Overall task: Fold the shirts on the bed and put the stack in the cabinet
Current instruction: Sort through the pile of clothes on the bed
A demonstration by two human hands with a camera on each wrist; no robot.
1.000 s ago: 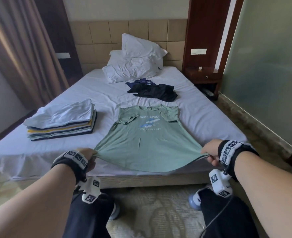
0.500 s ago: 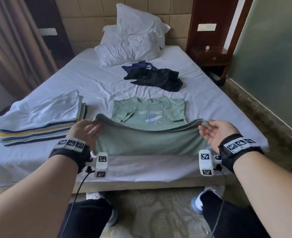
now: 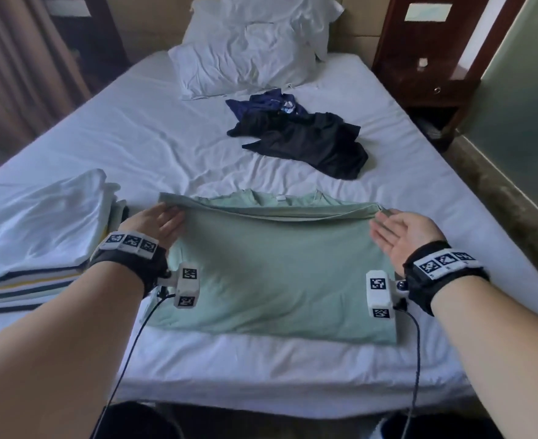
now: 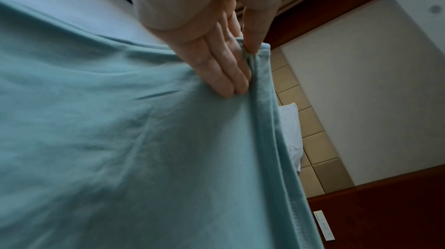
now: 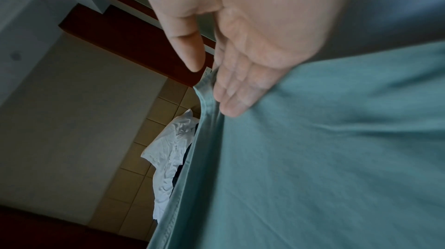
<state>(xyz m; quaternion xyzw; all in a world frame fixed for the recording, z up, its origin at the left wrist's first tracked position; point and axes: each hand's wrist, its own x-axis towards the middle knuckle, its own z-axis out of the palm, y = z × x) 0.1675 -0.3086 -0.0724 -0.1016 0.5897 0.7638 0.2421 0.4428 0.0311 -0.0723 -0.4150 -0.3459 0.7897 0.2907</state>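
A green shirt lies on the white bed near its front edge, its lower half folded up over the chest, so the hem sits by the collar. My left hand pinches the hem's left corner between thumb and fingers. My right hand lies palm up at the hem's right corner; its fingers are straight against the cloth and the thumb stands apart. A stack of folded shirts sits to the left. Unfolded dark shirts lie in a heap further up the bed.
Two white pillows lean at the headboard. A dark wooden nightstand stands at the bed's far right, with a frosted glass wall beside it. Brown curtains hang on the left. No cabinet is in view.
Both hands carried the green shirt's hem from the bed's front edge up to the collar, covering the print. The right thumb has come off the hem.
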